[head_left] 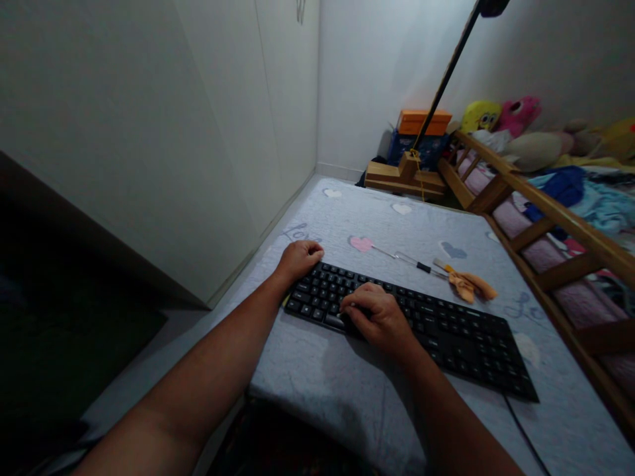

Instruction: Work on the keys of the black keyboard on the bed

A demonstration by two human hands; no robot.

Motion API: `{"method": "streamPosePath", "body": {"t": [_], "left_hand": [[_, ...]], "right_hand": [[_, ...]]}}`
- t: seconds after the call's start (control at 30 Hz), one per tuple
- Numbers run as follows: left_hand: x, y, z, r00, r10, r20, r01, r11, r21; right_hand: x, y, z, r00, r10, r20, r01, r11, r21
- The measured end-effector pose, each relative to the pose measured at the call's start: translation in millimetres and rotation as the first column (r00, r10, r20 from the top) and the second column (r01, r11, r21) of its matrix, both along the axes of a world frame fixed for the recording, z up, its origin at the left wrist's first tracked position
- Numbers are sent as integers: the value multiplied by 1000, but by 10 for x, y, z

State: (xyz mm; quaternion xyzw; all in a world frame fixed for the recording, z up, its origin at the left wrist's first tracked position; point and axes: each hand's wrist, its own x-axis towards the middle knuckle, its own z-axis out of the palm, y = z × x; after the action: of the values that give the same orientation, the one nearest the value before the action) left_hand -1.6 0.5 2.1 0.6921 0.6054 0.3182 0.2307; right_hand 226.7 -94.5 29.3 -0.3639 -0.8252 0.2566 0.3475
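A black keyboard (461, 344) lies slantwise on the cloth-covered table (307, 370), its cable running off at the lower right. At the keyboard's upper left corner rests my left hand (299, 259), its fingers curled together; anything between them is too small to make out. Over the left-centre keys is my right hand (374, 314), thumb and fingers bent inward in a pinch, with something small and light perhaps at the tips. Behind the keyboard lie a thin metal tool with a black grip (423, 267), a small brush (443, 265) and a crumpled orange cloth (464, 287).
A wooden bed rail (550, 205) runs along the right side, with soft toys and clothes beyond. Past the far table edge stand a wooden base (404, 175) with a dark pole and an orange box (424, 122). A pale cabinet (223, 132) rises at the left.
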Motion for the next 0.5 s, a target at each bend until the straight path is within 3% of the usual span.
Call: {"method": "streamPosePath", "body": {"t": [0.5], "left_hand": [[-8,0,-13,1000,-9,4,9,1000,1]], "right_hand": [[37,9,4,1000,-22,17,22,1000,17]]}}
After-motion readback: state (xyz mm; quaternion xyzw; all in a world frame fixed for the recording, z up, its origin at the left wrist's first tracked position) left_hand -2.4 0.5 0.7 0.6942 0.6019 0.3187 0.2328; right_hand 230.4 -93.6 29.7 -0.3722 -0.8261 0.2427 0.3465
